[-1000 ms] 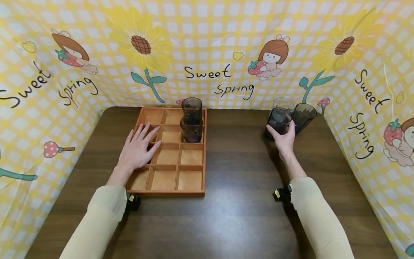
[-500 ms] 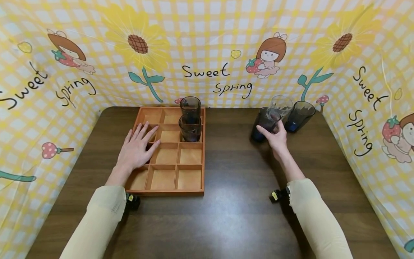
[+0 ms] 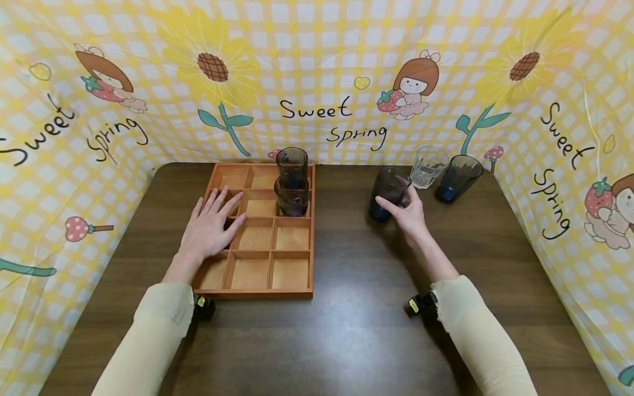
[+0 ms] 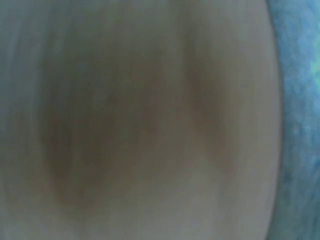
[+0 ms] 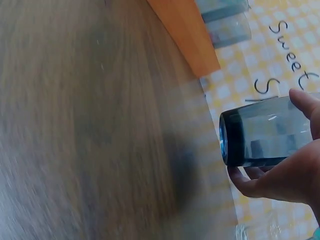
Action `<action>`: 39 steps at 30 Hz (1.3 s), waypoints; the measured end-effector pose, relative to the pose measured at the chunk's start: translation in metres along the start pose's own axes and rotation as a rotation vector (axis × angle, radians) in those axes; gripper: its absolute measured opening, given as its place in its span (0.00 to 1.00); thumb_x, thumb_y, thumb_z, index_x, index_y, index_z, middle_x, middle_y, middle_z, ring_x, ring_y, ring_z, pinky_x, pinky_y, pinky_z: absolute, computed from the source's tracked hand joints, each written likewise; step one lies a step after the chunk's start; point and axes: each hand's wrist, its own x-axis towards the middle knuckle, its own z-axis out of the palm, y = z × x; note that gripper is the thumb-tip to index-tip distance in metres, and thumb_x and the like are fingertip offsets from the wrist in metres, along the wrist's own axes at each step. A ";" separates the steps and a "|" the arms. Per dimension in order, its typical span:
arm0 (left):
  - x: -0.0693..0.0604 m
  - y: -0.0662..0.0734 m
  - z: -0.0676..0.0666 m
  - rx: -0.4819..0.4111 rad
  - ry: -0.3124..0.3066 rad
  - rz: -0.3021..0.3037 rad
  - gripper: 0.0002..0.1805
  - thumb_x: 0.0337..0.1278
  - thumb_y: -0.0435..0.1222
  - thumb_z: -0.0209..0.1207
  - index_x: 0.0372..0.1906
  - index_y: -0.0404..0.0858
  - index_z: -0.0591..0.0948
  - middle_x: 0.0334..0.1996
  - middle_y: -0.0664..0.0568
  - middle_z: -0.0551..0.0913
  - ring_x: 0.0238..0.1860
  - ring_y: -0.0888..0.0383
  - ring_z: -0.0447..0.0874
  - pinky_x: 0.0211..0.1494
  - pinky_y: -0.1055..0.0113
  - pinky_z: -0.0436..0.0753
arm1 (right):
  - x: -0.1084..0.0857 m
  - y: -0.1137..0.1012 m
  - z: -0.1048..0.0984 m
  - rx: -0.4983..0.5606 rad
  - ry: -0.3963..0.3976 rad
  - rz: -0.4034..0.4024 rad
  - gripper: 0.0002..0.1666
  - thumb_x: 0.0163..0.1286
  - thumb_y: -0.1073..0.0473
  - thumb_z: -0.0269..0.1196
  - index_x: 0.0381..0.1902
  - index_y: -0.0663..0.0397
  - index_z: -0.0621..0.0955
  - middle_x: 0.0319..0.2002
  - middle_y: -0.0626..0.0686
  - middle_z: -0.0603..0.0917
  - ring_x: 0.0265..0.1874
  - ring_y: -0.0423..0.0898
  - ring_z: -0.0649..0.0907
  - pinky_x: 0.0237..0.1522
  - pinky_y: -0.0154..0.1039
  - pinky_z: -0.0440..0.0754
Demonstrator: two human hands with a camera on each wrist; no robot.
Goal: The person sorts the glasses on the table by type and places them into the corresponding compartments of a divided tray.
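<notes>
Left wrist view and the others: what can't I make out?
Left wrist view: nearly everything, blurred.
Head view: part of the wooden tray, covered by the left hand.
Head view: the base of the rear tray glass, behind the front tray glass.
Right wrist view: the rim of the held glass, cut off by the right edge.

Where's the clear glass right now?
In the head view, the clear glass stands on the right near the far edge of the table, between the dark glass in the right hand and the standing dark glass farther right.
</notes>
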 end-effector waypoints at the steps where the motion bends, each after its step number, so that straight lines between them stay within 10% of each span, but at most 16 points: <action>1: 0.000 0.000 0.000 0.002 0.000 0.000 0.40 0.86 0.65 0.40 0.92 0.58 0.53 0.92 0.41 0.46 0.92 0.35 0.40 0.92 0.31 0.39 | -0.001 0.000 0.002 -0.006 -0.005 -0.001 0.46 0.74 0.59 0.73 0.85 0.41 0.68 0.61 0.40 0.78 0.56 0.34 0.82 0.55 0.24 0.81; 17: 0.000 0.001 -0.001 -0.006 0.003 0.000 0.39 0.86 0.63 0.43 0.92 0.58 0.54 0.92 0.41 0.47 0.92 0.36 0.40 0.92 0.32 0.39 | -0.022 -0.008 0.043 -0.027 -0.111 -0.028 0.48 0.79 0.59 0.70 0.88 0.43 0.61 0.78 0.59 0.74 0.66 0.54 0.82 0.55 0.27 0.80; 39: 0.000 -0.001 0.002 -0.006 0.006 0.000 0.39 0.86 0.63 0.43 0.92 0.58 0.54 0.92 0.42 0.47 0.93 0.37 0.40 0.92 0.32 0.39 | -0.048 -0.020 0.099 0.009 -0.288 -0.088 0.46 0.80 0.61 0.68 0.88 0.42 0.61 0.76 0.64 0.77 0.67 0.61 0.85 0.62 0.42 0.86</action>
